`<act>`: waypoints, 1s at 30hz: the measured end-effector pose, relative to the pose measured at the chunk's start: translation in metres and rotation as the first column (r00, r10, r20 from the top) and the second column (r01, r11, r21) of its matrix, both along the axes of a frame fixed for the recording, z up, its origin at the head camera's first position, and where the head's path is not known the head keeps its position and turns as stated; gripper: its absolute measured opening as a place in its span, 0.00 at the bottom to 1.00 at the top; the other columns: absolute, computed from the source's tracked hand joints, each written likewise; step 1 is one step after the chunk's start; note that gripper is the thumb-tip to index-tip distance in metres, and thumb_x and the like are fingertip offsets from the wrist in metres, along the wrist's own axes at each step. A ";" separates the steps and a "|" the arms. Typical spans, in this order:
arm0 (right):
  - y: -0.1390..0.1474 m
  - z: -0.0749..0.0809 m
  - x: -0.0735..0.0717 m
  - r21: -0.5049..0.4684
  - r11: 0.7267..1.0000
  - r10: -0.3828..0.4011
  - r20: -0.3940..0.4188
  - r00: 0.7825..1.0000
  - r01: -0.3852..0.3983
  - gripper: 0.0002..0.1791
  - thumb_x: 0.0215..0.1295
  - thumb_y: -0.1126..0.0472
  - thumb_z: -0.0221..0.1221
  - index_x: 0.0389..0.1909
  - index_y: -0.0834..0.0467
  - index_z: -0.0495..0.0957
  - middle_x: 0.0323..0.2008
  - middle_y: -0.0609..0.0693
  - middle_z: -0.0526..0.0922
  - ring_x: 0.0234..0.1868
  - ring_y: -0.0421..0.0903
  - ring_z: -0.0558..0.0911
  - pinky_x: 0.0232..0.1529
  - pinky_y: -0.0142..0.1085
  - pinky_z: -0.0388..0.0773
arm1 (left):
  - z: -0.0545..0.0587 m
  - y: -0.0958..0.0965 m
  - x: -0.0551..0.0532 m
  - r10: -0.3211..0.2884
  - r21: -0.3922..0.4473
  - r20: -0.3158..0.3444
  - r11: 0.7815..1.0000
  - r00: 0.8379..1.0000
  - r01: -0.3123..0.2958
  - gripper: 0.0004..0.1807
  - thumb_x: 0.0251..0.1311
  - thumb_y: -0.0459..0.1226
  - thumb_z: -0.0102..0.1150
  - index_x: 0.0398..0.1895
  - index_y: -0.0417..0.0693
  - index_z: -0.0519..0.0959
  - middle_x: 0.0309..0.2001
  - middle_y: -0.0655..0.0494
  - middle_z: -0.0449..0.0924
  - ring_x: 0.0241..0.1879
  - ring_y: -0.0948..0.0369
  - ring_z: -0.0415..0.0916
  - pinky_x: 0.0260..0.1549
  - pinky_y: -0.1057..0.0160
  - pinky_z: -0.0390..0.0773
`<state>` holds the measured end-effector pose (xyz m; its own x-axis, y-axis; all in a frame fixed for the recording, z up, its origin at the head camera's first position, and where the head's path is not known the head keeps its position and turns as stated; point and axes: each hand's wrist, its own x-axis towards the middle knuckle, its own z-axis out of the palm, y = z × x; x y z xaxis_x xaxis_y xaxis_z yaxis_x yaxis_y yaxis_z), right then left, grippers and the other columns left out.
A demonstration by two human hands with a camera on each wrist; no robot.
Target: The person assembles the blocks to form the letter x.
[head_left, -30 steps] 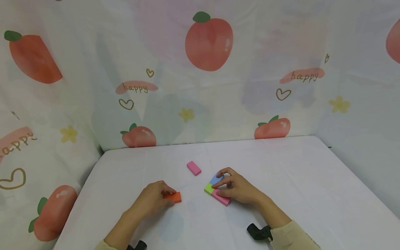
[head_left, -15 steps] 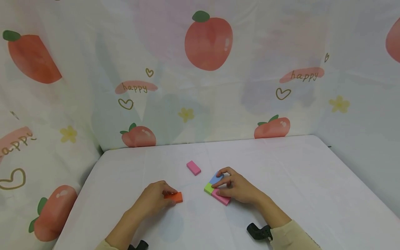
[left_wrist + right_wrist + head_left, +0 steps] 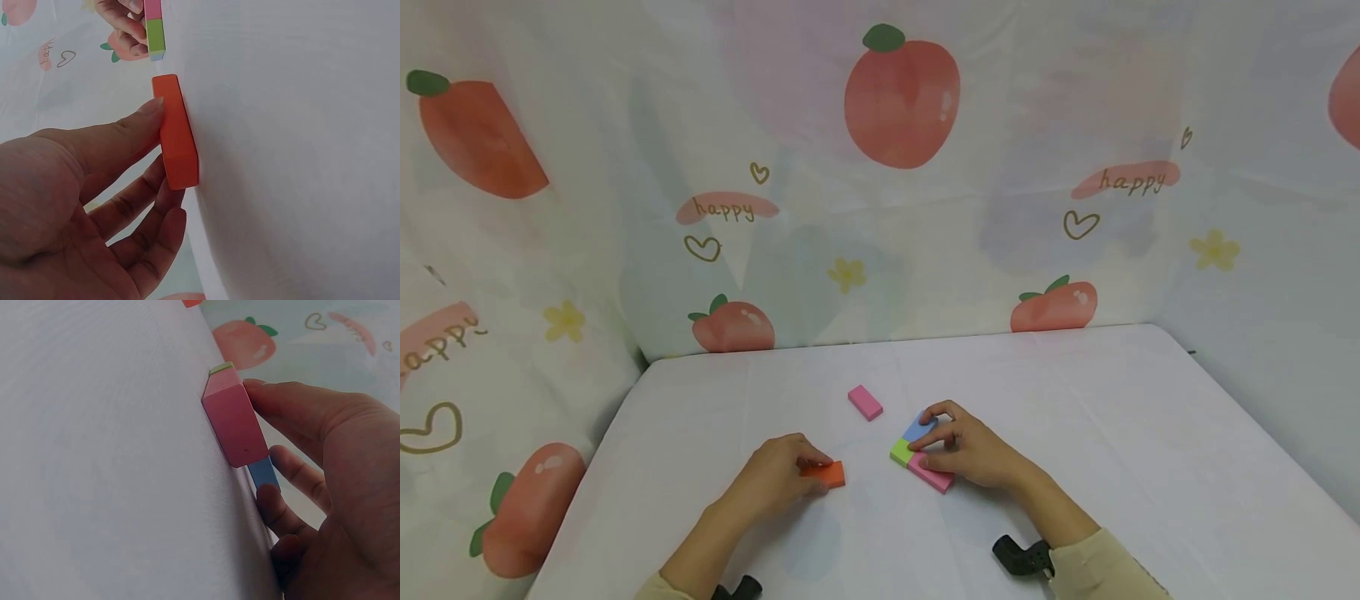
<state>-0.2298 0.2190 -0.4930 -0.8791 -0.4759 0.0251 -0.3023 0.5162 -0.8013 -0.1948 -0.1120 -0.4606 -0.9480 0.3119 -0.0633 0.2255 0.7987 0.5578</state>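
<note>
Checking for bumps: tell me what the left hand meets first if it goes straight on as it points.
Past the orange block it pinches, the left hand would probably meet the green block first, though depth is hard to judge.

On the patterned backdrop point(image 3: 970, 225) facing me I read "happy" twice, on a left pink band point(image 3: 727, 208) and a right pink band point(image 3: 1126, 180); on the side cloth point(image 3: 512, 392) to my left, a cut-off "appy".
</note>
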 end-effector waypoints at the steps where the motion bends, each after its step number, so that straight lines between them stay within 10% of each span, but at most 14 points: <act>1: 0.000 0.000 0.000 0.001 1.000 -0.001 0.001 1.000 0.001 0.09 0.65 0.51 0.70 0.45 0.39 0.90 0.63 0.44 0.72 0.53 0.46 0.74 0.53 0.37 0.73 | 0.000 0.000 0.000 0.000 0.001 -0.002 1.000 1.000 0.000 0.15 0.53 0.38 0.78 0.46 0.58 0.90 0.39 0.68 0.82 0.43 0.63 0.77 0.47 0.56 0.78; 30: 0.001 0.000 0.000 0.017 1.000 -0.007 0.004 1.000 0.007 0.09 0.65 0.50 0.70 0.45 0.39 0.90 0.63 0.44 0.71 0.51 0.46 0.73 0.52 0.39 0.71 | -0.001 0.010 0.001 0.007 0.019 0.023 1.000 1.000 -0.007 0.15 0.53 0.40 0.79 0.46 0.58 0.91 0.40 0.67 0.83 0.43 0.63 0.76 0.46 0.57 0.77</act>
<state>-0.2295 0.2195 -0.4929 -0.8824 -0.4703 0.0136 -0.2956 0.5317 -0.7937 -0.1941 -0.1022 -0.4612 -0.9486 0.3066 -0.0790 0.2070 0.7894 0.5779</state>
